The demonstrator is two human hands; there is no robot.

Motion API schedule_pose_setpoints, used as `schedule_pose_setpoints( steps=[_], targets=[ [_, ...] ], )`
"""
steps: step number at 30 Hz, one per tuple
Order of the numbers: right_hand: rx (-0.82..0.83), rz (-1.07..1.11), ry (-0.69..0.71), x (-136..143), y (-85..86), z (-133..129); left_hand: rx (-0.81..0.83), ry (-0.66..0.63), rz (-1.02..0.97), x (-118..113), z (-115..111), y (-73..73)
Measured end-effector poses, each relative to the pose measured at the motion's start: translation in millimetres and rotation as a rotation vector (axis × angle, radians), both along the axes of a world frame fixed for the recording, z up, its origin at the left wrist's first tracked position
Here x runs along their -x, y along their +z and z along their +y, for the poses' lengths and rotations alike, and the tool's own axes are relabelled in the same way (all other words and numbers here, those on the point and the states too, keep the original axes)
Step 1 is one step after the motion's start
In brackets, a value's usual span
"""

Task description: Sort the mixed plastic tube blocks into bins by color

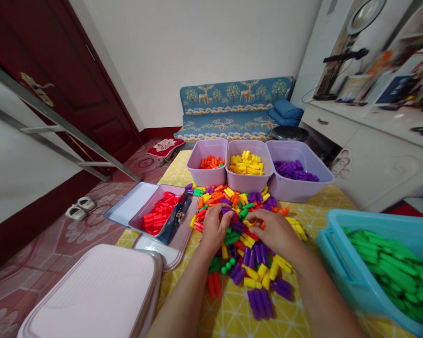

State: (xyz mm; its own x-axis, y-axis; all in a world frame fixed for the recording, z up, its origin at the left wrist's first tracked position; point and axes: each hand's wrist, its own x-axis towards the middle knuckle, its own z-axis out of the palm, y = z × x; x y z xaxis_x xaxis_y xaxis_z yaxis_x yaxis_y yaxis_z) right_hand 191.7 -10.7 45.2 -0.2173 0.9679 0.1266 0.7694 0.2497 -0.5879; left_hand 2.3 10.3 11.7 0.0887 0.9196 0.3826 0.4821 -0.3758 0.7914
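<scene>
Left hand (pixel 215 230): palm down on the mixed heap of short plastic pegs (pixel 245 234), fingers curled among purple and green pieces; whether its grip has closed on any one peg cannot be told.
Right hand (pixel 273 232): also palm down on the heap, just beside the left hand, fingertips pressed into purple and orange pegs; its grip likewise cannot be told.
Peg heap: red, orange, yellow, green and purple pieces spread over the middle of the yellow patterned worktop (pixel 232 314), reaching from the lilac bins down to between the forearms.
Far row: three lilac plastic bins side by side, touching: the left bin (pixel 206 166) holds orange pegs, the middle bin (pixel 248 169) yellow ones, the right bin (pixel 298 171) purple ones.
Left side: a lilac bin of red pegs (pixel 160 213) sits at the worktop's edge, with a dark card leaning inside it.
Right side: a turquoise plastic tub (pixel 384 263) filled with green pegs.
Near left corner: a pale pink lidded box (pixel 95 295).
</scene>
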Motion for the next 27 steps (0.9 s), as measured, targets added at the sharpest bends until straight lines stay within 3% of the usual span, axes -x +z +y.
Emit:
schedule_pose_setpoints(
  steps=[4, 7, 12, 17, 22, 24, 27],
  targets=[
    [-0.08, -0.141, 0.097, 23, -11.2, -3, 0.017, 0.002, -0.039, 1, 2, -1.9],
    [-0.098, -0.162, 0.07, 34, -20.3, -2, 0.046, 0.041, -0.058, 2, 2, -2.7],
    [-0.144, 0.168, -0.078, 31, -27.6, 4, 0.073, 0.038, -0.096, 4, 2, -4.4],
    [0.049, 0.521, -0.057, 24, -28.4, 5, 0.081, 0.02, -0.131, 2, 3, -6.8],
    [0.229, 0.551, 0.021, 2, -16.0, 9, 0.048, 0.02, -0.113, -1, 3, -6.4],
    [0.204, 0.616, -0.076, -9, -5.0, 14, 0.036, 0.024, -0.099, -2, 2, -5.6],
    [-0.117, 0.945, -0.382, -18, 12.2, 25, 0.037, 0.026, -0.075, -2, 2, -4.5]
  ],
)
